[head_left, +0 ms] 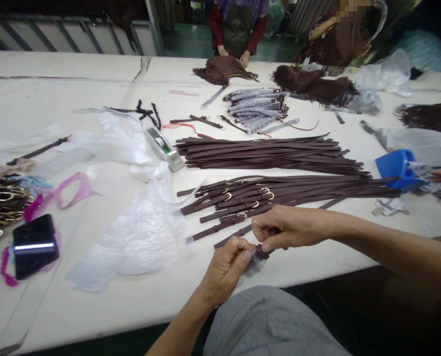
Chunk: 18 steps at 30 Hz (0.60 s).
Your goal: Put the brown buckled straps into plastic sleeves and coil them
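Close to the table's front edge, my two hands meet over a short end of dark brown strap [263,251] with clear plastic film [254,267] around or against it. My left hand [226,267] pinches the film between thumb and fingers. From the other side, my right hand [282,230] is closed on the strap, its fingertips covering part of it. Just beyond lie brown straps with gold buckles [239,217], some with film on their ends. Behind them is a pile of plain brown straps [265,153].
Left of the straps are white plastic sheets [142,232], a tape dispenser [164,148], a black phone [35,247] and gold-buckled pieces [1,207]. Wrapped handles [257,106] lie farther back. A blue container [396,167] stands right. Co-workers handle brown fringed bags [224,70] across the table.
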Available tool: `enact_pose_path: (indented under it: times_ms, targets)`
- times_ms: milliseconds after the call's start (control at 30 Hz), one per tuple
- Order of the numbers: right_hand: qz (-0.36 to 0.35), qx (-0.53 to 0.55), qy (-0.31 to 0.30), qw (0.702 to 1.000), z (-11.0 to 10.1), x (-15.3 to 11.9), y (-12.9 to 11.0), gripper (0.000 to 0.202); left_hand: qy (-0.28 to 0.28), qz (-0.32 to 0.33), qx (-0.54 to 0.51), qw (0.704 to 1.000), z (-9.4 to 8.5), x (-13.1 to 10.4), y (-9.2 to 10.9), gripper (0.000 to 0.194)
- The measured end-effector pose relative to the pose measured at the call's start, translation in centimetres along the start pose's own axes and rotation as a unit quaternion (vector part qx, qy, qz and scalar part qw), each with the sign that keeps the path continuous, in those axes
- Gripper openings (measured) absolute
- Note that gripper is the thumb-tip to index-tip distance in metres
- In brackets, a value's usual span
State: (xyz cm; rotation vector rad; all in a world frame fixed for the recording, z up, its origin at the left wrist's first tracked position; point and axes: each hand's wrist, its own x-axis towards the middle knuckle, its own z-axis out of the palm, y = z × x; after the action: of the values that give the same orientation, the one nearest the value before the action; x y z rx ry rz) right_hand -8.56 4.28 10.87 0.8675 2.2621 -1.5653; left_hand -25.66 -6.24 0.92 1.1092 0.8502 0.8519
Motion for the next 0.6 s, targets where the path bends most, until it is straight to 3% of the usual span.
enact_pose_path:
  times_ms: [167, 333, 433, 600]
  targets:
    - [0.016, 0.052, 0.005, 0.998, 0.2, 0.4, 0.6, 0.009, 0.002, -0.022, -0.001, 1.0, 0.1, 0.0, -0.2, 0.028]
    - [0.051, 0.055, 0.03, 0.997, 0.7, 1.0, 0.5, 0.011, 0.018, -0.007, 0.149, 0.989, 0.5, 0.6, 0.5, 0.078]
    - [0.002, -0.002, 0.048, 0.999, 0.8, 1.0, 0.6, 0.01, 0.003, -0.025, 0.164, 0.986, 0.3, 0.9, 0.8, 0.072]
    - [-0.12, -0.134, 0.05, 0.982, 1.4, 0.8, 0.3, 0.002, -0.049, -0.035, 0.05, 0.997, -0.2, 1.1, 0.4, 0.056]
